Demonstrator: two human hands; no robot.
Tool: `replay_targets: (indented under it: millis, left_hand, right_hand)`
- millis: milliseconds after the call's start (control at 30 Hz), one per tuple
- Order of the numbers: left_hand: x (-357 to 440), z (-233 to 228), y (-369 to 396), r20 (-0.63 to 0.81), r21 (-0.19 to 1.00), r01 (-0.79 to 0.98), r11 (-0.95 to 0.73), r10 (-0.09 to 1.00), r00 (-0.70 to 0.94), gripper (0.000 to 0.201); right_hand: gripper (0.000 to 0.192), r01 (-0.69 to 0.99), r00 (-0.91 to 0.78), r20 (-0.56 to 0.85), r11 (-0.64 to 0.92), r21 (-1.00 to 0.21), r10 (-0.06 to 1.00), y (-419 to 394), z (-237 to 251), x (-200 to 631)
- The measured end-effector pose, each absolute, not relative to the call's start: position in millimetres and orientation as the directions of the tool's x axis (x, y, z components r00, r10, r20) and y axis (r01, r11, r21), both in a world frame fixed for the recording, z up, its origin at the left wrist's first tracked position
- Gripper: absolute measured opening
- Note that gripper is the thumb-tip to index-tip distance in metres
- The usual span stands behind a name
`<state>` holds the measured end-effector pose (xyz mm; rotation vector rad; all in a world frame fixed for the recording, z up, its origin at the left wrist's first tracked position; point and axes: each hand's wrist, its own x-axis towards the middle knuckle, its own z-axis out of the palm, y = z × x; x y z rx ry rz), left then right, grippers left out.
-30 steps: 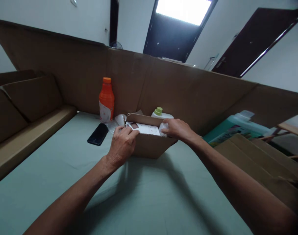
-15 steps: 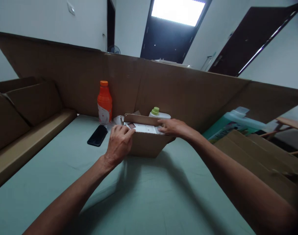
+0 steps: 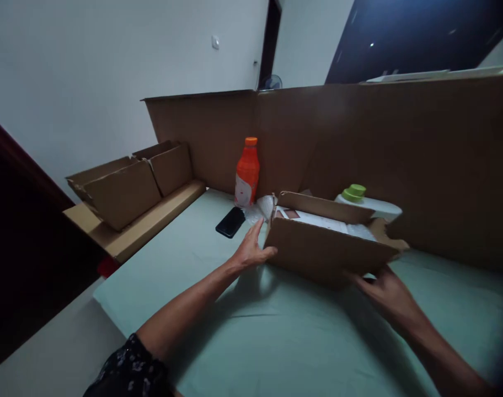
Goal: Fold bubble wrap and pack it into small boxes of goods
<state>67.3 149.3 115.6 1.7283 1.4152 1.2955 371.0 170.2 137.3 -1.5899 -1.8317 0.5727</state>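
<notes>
Gaping brown cardboard box (image 3: 317, 251), flaps up.

A pale white wall (image 3: 111, 82) carries a small light switch (image 3: 215, 42). A tall cardboard screen (image 3: 359, 143) stands behind the desk (image 3: 276, 342), which wears a mint-green cloth. Right of the switch is a dark doorway (image 3: 270, 44), with a small fan (image 3: 272, 82) at its foot. The light is dim.

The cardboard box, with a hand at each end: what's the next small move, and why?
Probably close both hands on the cardboard box ends before moving it. The left hand lies open against the left end, the right hand sits under the lower right corner, neither gripping. The top is open with white contents showing, so keep it level.
</notes>
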Motion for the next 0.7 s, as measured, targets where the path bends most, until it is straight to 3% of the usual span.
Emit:
replay_targets:
  millis: [133, 267, 467, 700]
  left_hand:
    - [102.3, 117.4, 126.8, 0.333, 0.905, 0.261, -0.335, 0.942, 0.054, 0.094]
    - [88.8, 112.2, 55.0, 0.247, 0.953, 0.161, -0.256, 0.966, 0.074, 0.086]
    - [33.2, 122.0, -16.3, 0.149, 0.967, 0.237, -0.091, 0.960, -0.239, 0.069]
    - [34.4, 114.6, -29.6, 0.134, 0.971, 0.221, -0.092, 0.974, -0.185, 0.052]
  right_hand:
    - [0.038, 0.725, -0.013, 0.219, 0.160, -0.670, 0.976, 144.3, 140.3, 372.4]
    - [0.023, 0.715, -0.019, 0.208, 0.159, -0.681, 0.978, 88.0, 138.9, 363.4]
    - [0.025, 0.601, -0.239, 0.218, 0.321, -0.732, 0.946, 61.5, 146.3, 288.6]
    - [0.019, 0.686, -0.208, 0.269, 0.336, -0.645, 0.941, 19.2, 134.3, 305.1]
